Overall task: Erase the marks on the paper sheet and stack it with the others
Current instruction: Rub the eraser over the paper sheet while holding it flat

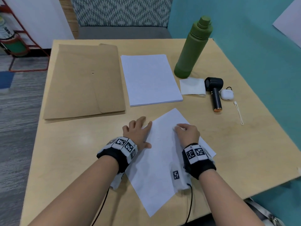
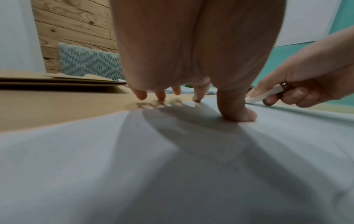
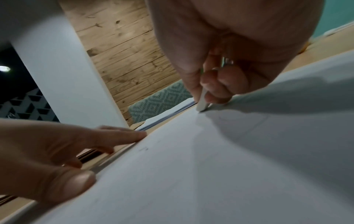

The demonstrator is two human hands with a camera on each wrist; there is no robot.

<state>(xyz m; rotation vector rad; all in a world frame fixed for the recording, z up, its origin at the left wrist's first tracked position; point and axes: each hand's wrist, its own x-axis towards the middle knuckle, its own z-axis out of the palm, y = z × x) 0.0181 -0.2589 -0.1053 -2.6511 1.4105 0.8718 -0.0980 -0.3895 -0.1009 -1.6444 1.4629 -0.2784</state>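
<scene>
A loose white paper sheet (image 1: 161, 162) lies at an angle on the wooden table (image 1: 68, 160) near the front edge. My left hand (image 1: 138, 132) is spread flat, its thumb and index finger pressing the sheet's left edge (image 2: 172, 166). My right hand (image 1: 187, 132) pinches a white eraser (image 3: 203, 104), whose tip touches the sheet (image 3: 210, 166); the eraser (image 2: 262, 95) also shows in the left wrist view. A faint small mark (image 3: 143, 149) remains on the paper. The stack of white sheets (image 1: 150, 79) lies further back.
A brown envelope folder (image 1: 83, 82) lies to the left of the stack. At the right stand a green bottle (image 1: 192, 49), a folded tissue (image 1: 193, 86), a small dark handheld fan (image 1: 215, 93), a white earbud case (image 1: 226, 94) and a thin white stick (image 1: 238, 113).
</scene>
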